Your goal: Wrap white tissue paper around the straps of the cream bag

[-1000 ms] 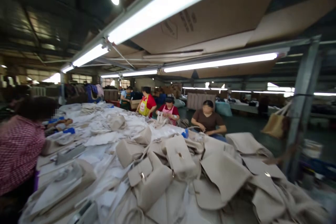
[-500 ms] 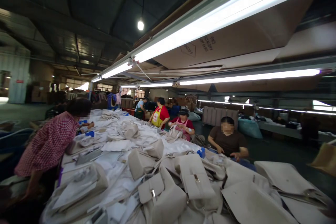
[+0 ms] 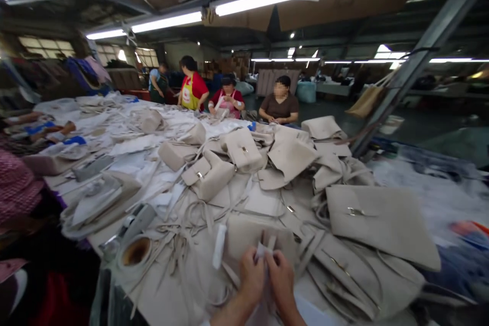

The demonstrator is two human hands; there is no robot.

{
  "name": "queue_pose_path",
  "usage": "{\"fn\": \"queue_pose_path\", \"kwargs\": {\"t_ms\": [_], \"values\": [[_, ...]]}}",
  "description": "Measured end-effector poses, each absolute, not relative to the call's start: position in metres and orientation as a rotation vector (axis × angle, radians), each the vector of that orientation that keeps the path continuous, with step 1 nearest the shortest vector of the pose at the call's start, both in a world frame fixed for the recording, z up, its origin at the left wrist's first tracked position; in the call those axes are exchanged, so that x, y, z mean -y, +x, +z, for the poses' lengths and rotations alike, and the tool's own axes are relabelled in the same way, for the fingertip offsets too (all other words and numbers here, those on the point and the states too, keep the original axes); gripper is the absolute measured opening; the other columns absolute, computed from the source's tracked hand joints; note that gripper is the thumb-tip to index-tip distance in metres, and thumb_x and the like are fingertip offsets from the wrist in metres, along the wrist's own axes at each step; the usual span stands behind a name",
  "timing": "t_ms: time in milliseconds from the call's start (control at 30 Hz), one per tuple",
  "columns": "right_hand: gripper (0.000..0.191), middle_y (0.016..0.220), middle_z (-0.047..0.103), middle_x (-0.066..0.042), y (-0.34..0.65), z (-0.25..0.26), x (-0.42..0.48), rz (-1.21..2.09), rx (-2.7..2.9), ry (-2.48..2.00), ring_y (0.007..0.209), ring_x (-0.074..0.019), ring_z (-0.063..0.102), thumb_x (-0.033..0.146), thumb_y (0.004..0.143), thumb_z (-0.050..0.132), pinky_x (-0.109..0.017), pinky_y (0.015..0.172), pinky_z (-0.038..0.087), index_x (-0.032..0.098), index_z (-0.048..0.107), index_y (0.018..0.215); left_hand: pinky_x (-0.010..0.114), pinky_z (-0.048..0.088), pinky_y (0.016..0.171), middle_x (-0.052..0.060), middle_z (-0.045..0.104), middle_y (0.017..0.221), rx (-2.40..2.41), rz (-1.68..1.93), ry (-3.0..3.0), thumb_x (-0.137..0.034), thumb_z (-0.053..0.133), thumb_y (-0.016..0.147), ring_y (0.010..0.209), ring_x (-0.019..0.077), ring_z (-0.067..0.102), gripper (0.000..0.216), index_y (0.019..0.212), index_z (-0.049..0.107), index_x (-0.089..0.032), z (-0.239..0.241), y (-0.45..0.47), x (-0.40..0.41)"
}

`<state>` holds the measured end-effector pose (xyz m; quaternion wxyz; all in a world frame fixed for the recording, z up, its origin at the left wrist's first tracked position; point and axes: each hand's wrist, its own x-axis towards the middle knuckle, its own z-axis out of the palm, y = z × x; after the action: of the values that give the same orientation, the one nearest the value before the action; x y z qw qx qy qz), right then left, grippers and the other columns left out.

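At the near edge of the table, my left hand [image 3: 250, 272] and my right hand [image 3: 280, 275] are close together with fingers closed. Between them they pinch a thin whitish piece [image 3: 263, 251] that looks like paper or film; blur hides its exact kind. Just beyond my fingers lies a beige handbag [image 3: 240, 232] with a short strap. Left of it is a white narrow object [image 3: 219, 246]. Several loose beige straps [image 3: 179, 244] are spread left of my hands. To the right sits a flat beige bag with a metal clasp [image 3: 376, 214].
A round container with brown contents [image 3: 135, 252] stands at the left table edge. More beige bags [image 3: 244, 150] are piled beyond my hands. Co-workers sit or stand across the table, one in a brown shirt [image 3: 278, 104]. A slanted metal post [image 3: 424, 56] rises at right.
My view has turned right and down. Both my hands, the straps and the round container have come into sight. The co-worker in the checked shirt has shifted to the left edge.
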<state>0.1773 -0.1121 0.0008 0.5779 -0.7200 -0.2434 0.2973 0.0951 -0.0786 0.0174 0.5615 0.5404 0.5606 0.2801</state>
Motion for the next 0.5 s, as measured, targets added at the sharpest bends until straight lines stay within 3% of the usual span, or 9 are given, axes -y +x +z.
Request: {"fn": "queue_pose_path", "kwargs": {"t_ms": [267,433,500], "values": [[0.035,0.042,0.047,0.006,0.175,0.001,0.098,0.829,0.452,-1.591,0.043,-0.013,0.043,0.051,0.059,0.069,-0.026,0.043,0.035,0.021,0.055,0.048,0.033,0.04,0.077,0.009,0.063,0.086,-1.217,0.717,1.961,-0.016,0.043,0.088,0.085,0.0239,0.056,0.024,0.079,0.064,-0.02,0.019,0.082,0.07],[0.037,0.048,0.054,0.003,0.173,-0.002,0.106,0.865,0.436,-1.555,0.051,-0.0152,0.05,0.054,0.06,0.069,-0.027,0.047,0.042,0.02,0.058,0.051,0.035,0.043,0.066,0.009,0.064,0.08,-1.165,0.777,2.279,-0.015,0.05,0.086,0.082,0.0267,0.059,0.02,0.078,0.067,-0.024,0.005,0.081,0.075],[0.038,0.059,0.062,0.0,0.177,0.0,0.105,0.876,0.49,-1.594,0.06,-0.0167,0.057,0.054,0.068,0.067,-0.028,0.056,0.049,0.017,0.064,0.06,0.032,0.046,0.062,0.006,0.063,0.078,-1.161,0.898,2.371,-0.015,0.054,0.086,0.078,0.0235,0.06,0.017,0.08,0.066,-0.026,0.006,0.083,0.072]]}}
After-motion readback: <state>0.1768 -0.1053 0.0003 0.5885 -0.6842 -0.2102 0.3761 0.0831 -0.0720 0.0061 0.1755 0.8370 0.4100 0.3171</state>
